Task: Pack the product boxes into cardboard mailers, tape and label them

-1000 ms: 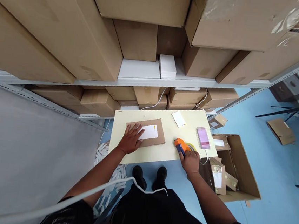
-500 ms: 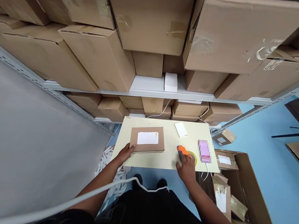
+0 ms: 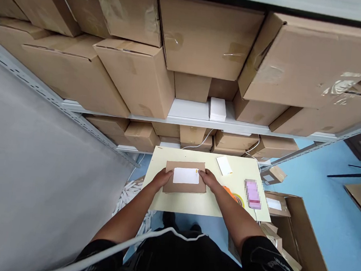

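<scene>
A flat cardboard box (image 3: 184,188) with a white label (image 3: 186,175) on its top face is held between my two hands over the cream table. My left hand (image 3: 162,179) grips its left edge, thumb on top. On the opposite side, my right hand (image 3: 207,177) clasps the right edge, its thumb near the label's corner. Partly hidden behind my right forearm, an orange tape dispenser (image 3: 228,193) with a yellow-edged tape roll (image 3: 240,200) lies on the table. A small stack of white labels (image 3: 224,165) sits near the table's back edge.
A pixelated pink-purple item (image 3: 253,194) lies at the right of the table (image 3: 174,204). Shelves of cardboard boxes (image 3: 209,40) rise behind it. A large open carton (image 3: 313,250) with parcels stands on the floor at right. A white cable (image 3: 145,235) crosses before my body.
My right hand has let go of the tape dispenser and moved left to the box's right edge. Both hands now hold the box. The view has tilted slightly.
</scene>
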The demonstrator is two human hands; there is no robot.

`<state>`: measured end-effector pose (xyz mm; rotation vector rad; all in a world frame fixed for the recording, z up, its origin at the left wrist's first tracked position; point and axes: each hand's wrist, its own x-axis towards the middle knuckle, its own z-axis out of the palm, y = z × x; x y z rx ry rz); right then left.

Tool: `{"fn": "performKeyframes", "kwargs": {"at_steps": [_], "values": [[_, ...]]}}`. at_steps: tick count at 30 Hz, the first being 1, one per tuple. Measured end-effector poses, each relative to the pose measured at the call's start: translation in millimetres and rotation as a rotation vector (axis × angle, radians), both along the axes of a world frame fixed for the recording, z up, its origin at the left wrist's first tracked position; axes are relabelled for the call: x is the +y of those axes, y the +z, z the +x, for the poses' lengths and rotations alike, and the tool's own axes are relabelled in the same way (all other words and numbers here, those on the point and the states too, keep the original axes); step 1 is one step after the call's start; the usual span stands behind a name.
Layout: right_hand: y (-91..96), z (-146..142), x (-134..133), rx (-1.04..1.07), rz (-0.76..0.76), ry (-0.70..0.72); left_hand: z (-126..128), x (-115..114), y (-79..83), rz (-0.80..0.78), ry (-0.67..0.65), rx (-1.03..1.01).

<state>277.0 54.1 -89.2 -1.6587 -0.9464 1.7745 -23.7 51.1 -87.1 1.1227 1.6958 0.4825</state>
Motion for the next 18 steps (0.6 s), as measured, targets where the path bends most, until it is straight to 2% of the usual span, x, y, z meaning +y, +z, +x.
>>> {"fn": "performKeyframes", "kwargs": {"at_steps": [4,9,13,18], "values": [[11.0,-9.0,-12.2,-0.239,0.063,-0.126,-0.7,-1.4,3.3,0.069,-0.049,-0.069],[25.5,-9.8,-58.5,-0.308,0.314,-0.238,-2.6,-22.6,2.2,0.228,-0.104,-0.342],[15.4,-14.5,-83.3,-0.410,0.344,-0.328,-3.6,-36.9,-12.1,0.273,-0.143,-0.407],[-1.3,-18.9,-95.7,-0.448,0.342,-0.328,-17.2,-40.3,-21.1,0.203,-0.212,-0.415]]}}
